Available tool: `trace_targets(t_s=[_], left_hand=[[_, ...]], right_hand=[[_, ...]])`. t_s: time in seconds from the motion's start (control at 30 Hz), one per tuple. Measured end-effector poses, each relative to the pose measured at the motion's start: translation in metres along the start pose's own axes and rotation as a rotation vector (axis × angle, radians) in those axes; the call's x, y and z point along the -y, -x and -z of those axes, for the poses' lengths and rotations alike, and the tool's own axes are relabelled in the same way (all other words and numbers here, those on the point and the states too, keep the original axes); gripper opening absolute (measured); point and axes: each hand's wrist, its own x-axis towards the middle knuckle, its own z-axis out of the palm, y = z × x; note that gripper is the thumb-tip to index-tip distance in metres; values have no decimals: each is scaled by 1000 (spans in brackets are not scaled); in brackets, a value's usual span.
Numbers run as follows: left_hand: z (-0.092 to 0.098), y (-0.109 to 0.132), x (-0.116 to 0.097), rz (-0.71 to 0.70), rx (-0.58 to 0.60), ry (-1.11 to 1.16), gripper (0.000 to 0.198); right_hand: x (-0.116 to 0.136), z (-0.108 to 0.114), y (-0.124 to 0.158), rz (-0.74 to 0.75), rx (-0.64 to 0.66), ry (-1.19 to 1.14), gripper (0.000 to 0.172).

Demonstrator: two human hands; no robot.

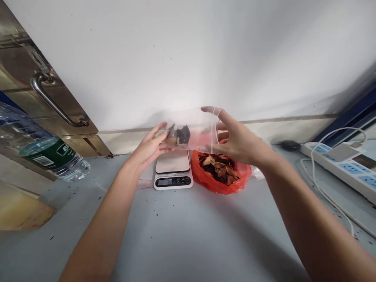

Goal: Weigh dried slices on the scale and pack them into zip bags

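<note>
a white wall (182, 58) fills the upper frame; a blue-grey table (176, 239) spans the lower frame. a water bottle (47, 154) is tilted at the left edge. a power strip (349, 172) lies at the right edge. an opened red bag (216, 187) sits right of centre. a clear bag (199, 131) is held sideways at the centre of the frame. right hand (239, 139): fingers and thumb spread about the zip end; whether they clamp the film cannot be told. left hand (148, 149): thumb and fingers clamped on the opposite end. a white scale (172, 165) stands just left of the red bag. brown dried pieces (221, 167) fill the red bag; fewer dark pieces (182, 134) lie inside the clear bag
</note>
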Motion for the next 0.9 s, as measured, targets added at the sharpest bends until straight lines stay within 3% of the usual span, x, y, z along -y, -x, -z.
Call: trace_targets(t_s=[0.1,0.2,0.27,0.33,0.5,0.63,0.77,0.9], left_hand=[[-8,-3,0,-31,33,114,38],[-19,-6,2,-113,-13,43,26],[-28,-7,4,-182,-16,-30,16],[-37,-7,8,-260,12,-77,16],[-59,-2,11,-436,86,-154,16],[-66,3,9,-567,123,-138,9],[-64,3,6,-598,113,-42,14],[-54,2,-1,-548,51,21,21]], right_hand=[[-7,23,3,-6,36,65,75],[-11,52,11,-103,247,219,38],[-13,69,17,-198,402,332,49],[-14,79,23,-258,462,394,59],[-19,83,24,-293,399,500,58],[-21,78,19,-341,280,557,45],[-21,67,13,-274,174,460,64],[-19,51,6,-188,101,308,39]])
